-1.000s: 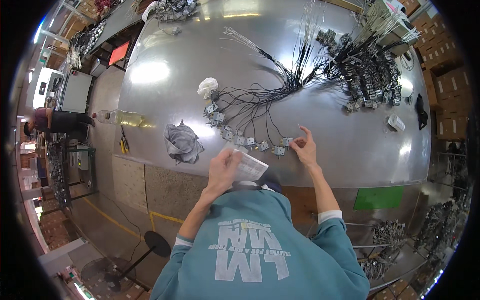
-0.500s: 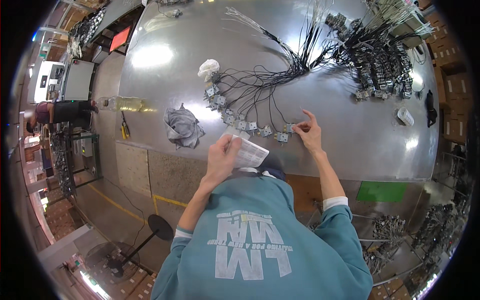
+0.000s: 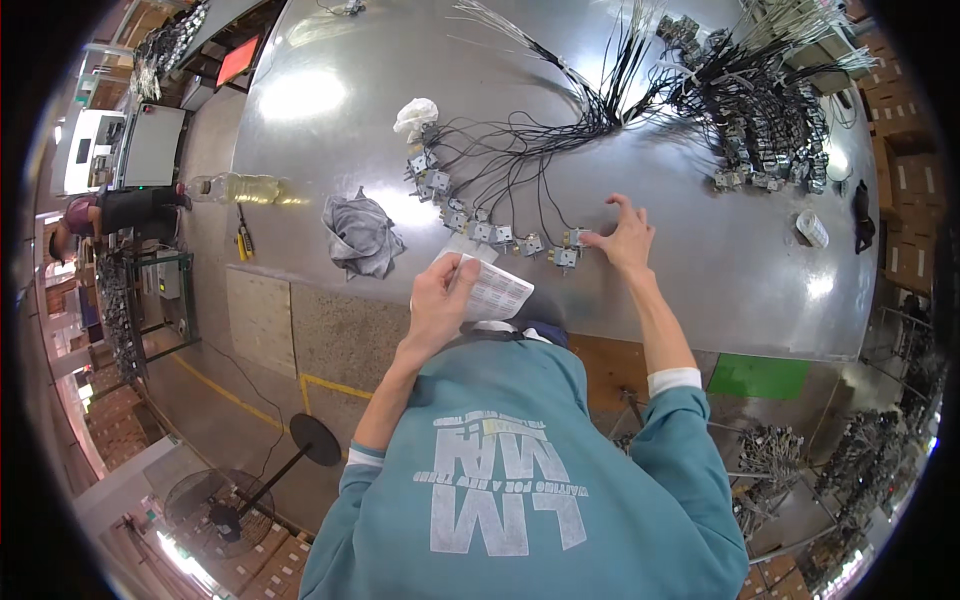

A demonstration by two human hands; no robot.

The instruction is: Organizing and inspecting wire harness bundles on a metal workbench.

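My left hand [image 3: 436, 302] is closed on a sheet of small printed labels [image 3: 497, 291], which is white and hangs over the table's front edge. My right hand [image 3: 631, 240] has its thumb and fingers spread apart, and the thumb tip is at the end metal component [image 3: 577, 237] of a curved row. Below that piece lies another small boxy component [image 3: 565, 257]. Thin black cables [image 3: 520, 160] run from the row up to a thick bundle with pale ends. I see nothing between the right fingers.
On the metal table [image 3: 700, 290] lie a crumpled grey cloth [image 3: 360, 235], crumpled white material [image 3: 416, 117], a clear bottle [image 3: 235, 188], yellow-handled pliers [image 3: 245, 235] and a white roll [image 3: 811, 229]. More cabled components [image 3: 765, 140] are piled at the far right. A person [image 3: 90, 215] stands far left.
My right thumb and fingers have spread wider, and the hand has shifted slightly up and right. The left hand still grips the label sheet. My view has shifted a little.
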